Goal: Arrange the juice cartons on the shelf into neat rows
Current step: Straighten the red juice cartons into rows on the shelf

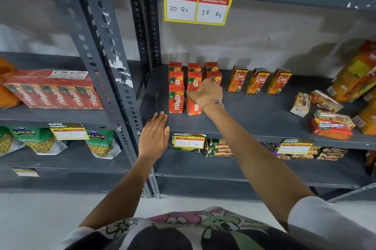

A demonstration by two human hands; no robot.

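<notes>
Shelf [254, 111]: Maaza cartons [176, 99] upright, fronts outward

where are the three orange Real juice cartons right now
In the head view, the three Real cartons stand upright in a row at the back of the middle shelf, just right of the red Maaza cartons.

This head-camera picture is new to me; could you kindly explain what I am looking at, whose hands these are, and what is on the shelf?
There is no machine here: a person wears a camera on the head, looking down at their own arms. The left hand lies flat on the edge of the grey shelf. The right hand reaches among the upright red Maaza cartons, touching them. Three orange Real cartons stand in a row beside them; fallen cartons lie further right.
</notes>
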